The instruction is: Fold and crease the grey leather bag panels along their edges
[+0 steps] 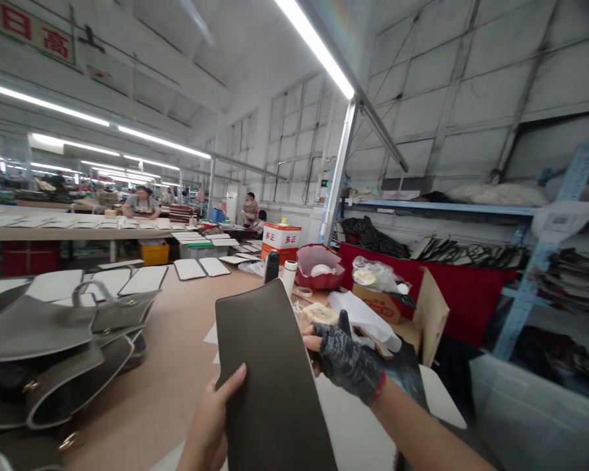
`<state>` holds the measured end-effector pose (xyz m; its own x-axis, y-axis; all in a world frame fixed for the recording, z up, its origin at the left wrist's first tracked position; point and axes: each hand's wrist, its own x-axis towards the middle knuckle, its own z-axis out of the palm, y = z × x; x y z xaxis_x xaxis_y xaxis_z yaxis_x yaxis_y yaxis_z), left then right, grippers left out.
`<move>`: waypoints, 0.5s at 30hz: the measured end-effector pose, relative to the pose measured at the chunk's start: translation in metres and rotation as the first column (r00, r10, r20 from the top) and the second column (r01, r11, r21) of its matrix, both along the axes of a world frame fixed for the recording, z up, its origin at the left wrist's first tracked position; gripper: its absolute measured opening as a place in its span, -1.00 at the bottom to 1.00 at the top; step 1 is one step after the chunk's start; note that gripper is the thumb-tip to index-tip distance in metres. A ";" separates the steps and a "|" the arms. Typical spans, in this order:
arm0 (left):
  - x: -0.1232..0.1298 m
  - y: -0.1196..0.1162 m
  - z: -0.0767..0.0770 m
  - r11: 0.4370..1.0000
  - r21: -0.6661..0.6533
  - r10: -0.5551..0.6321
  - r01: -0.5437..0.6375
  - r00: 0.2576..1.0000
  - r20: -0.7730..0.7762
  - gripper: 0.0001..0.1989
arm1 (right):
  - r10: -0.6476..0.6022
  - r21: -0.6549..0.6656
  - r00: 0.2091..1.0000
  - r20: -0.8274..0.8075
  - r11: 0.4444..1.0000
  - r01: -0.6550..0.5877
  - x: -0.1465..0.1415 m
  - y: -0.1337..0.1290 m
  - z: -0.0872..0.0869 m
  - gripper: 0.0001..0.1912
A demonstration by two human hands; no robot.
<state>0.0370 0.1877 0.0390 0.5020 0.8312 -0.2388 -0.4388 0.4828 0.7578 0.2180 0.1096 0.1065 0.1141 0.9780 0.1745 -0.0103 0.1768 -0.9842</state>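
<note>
My bare left hand grips the left edge of a dark olive leather-like panel, its thumb lying on the front face. The panel is held up and tilted over the table. At its right edge is my right hand, in a dark grey fingerless glove with a red cuff. Those fingers are curled together close against the edge; what they hold, if anything, is hidden. To the left lie several olive bag pieces with pale edges, a handle and metal fittings.
Pale flat panels lie along the far side of the brown table. Beyond my hands stand a black bottle, a white bottle, a red-and-white box and a dark pink container. Blue shelving rises at right; people work far back.
</note>
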 end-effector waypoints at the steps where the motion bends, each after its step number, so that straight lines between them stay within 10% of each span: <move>1: -0.001 0.001 -0.001 1.000 0.008 -0.013 0.013 1.000 -0.008 -0.64 | 0.025 -0.025 0.999 -0.026 0.999 -0.026 0.000 -0.001 0.001 -0.84; 6: 0.000 0.007 -0.007 0.996 0.081 -0.038 0.047 0.993 -0.109 -0.58 | 0.045 -0.127 0.995 0.086 0.991 -0.034 -0.002 -0.003 0.009 -0.82; 8: 0.002 0.008 -0.009 0.960 0.259 0.165 -0.105 0.962 -0.219 -0.52 | 0.022 -0.140 0.984 0.176 0.990 0.003 -0.006 0.000 0.007 -0.80; 11: 0.006 0.002 -0.010 0.644 0.696 0.647 -0.318 0.712 -0.273 -0.55 | -0.008 -0.130 0.955 0.297 0.990 0.049 -0.015 0.008 -0.004 -0.77; 13: 0.011 -0.006 -0.011 0.558 0.814 0.661 -0.161 0.679 -0.319 -0.72 | 0.008 -0.155 0.940 0.342 0.987 0.048 -0.023 0.013 -0.014 -0.76; 15: 0.018 -0.013 -0.013 0.665 0.745 0.443 0.053 0.775 -0.451 -0.62 | 0.066 -0.182 0.928 0.366 0.983 0.002 -0.029 0.015 -0.022 -0.73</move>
